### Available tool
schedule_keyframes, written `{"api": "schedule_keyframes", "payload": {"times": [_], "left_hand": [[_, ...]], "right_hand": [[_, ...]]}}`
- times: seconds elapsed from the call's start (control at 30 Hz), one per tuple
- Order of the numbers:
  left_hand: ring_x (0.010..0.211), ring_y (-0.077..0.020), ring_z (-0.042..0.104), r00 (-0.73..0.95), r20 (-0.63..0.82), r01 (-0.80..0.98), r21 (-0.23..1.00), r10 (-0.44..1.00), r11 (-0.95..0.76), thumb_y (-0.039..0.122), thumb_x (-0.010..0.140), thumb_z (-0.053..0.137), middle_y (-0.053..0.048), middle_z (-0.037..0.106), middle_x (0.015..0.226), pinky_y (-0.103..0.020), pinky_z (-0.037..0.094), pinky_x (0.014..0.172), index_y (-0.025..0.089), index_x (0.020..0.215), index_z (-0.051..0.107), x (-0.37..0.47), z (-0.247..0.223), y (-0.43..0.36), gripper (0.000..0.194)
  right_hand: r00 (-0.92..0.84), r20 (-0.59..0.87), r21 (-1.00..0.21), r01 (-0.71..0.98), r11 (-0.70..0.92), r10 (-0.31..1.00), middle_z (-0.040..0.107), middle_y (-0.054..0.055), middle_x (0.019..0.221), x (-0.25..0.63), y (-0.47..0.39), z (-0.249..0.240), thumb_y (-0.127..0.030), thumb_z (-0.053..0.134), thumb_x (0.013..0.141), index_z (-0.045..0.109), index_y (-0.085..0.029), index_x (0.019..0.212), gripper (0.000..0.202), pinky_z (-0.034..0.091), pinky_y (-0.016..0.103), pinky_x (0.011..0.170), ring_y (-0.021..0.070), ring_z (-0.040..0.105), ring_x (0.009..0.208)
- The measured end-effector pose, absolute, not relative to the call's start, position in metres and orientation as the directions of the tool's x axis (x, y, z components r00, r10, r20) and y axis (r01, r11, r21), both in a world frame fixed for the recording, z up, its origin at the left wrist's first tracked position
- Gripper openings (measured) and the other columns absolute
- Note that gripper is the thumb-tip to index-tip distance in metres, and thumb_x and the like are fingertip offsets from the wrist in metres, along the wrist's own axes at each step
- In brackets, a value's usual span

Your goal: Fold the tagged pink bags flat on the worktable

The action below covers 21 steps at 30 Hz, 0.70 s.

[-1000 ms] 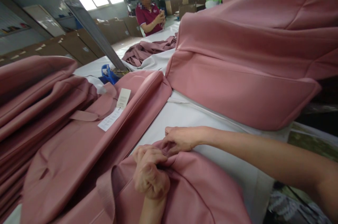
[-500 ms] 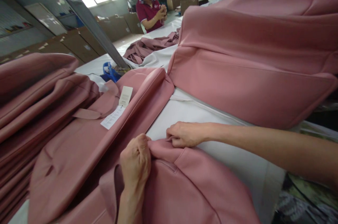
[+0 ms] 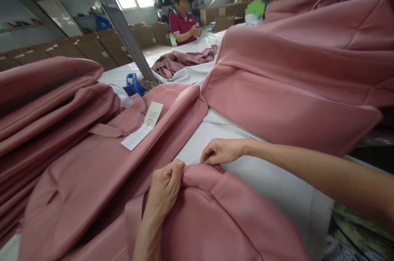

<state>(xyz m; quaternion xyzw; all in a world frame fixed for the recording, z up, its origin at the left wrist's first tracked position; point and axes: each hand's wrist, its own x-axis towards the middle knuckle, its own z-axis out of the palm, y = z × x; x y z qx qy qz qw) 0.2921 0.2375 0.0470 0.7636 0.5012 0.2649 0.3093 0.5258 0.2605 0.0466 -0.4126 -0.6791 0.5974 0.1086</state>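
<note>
A pink leather-like cover [image 3: 227,220] with stitched seams lies at the bottom centre. My left hand [image 3: 166,185] is closed on its upper left edge, thumb on top. At the upper edge, to the right, my right hand [image 3: 220,152] pinches the cover's material between bent fingers; the fingertips are partly hidden. Left of my hands lies another pink cover [image 3: 89,170] with a strap [image 3: 126,123]. A white paper label [image 3: 137,137] and a cream tag [image 3: 154,113] rest on it.
Folded pink covers [image 3: 46,101] are stacked at the left, and a large pink pile [image 3: 292,80] stands at the right. A slanted metal post [image 3: 129,39], a blue object [image 3: 134,84] and pink strips [image 3: 184,60] are beyond. A person [image 3: 184,25] stands behind the white table [image 3: 240,129].
The view has tilted up slightly, so the background sits lower. My right hand has shifted slightly along the upper edge, and a flap beside it now shows less. My left hand keeps its hold.
</note>
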Motion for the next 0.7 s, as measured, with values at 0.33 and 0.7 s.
{"api": "schedule_keyframes", "payload": {"times": [0.33, 0.7], "left_hand": [[0.048, -0.0081, 0.030, 0.278, 0.231, 0.577, 0.736, 0.933, -0.354, 0.050, 0.090, 0.038, 0.006, 0.026, 0.053, -0.023, 0.023, 0.050, 0.020, 0.055, 0.030, 0.296, 0.043, 0.233, 0.048], [0.066, -0.0206, 0.060, 0.316, -0.146, 0.891, 0.385, 0.938, -0.241, 0.053, 0.093, 0.033, -0.004, 0.066, 0.068, -0.026, 0.027, 0.056, 0.023, 0.068, 0.054, 0.314, 0.037, 0.242, 0.044]], "right_hand": [[-0.410, -0.381, -0.625, 0.774, 0.096, 0.829, 0.058, 0.004, 0.065, 0.501, 0.221, 0.114, -0.069, 0.055, 0.072, 0.058, -0.017, 0.068, 0.052, 0.033, 0.025, 0.046, 0.0153, 0.050, 0.056], [-0.234, -0.484, -0.634, 0.758, -0.153, 0.843, 0.043, -0.003, 0.053, 0.496, 0.216, 0.048, -0.061, 0.058, 0.075, 0.045, -0.019, 0.057, 0.047, 0.025, 0.024, 0.047, 0.0116, 0.040, 0.054]]}}
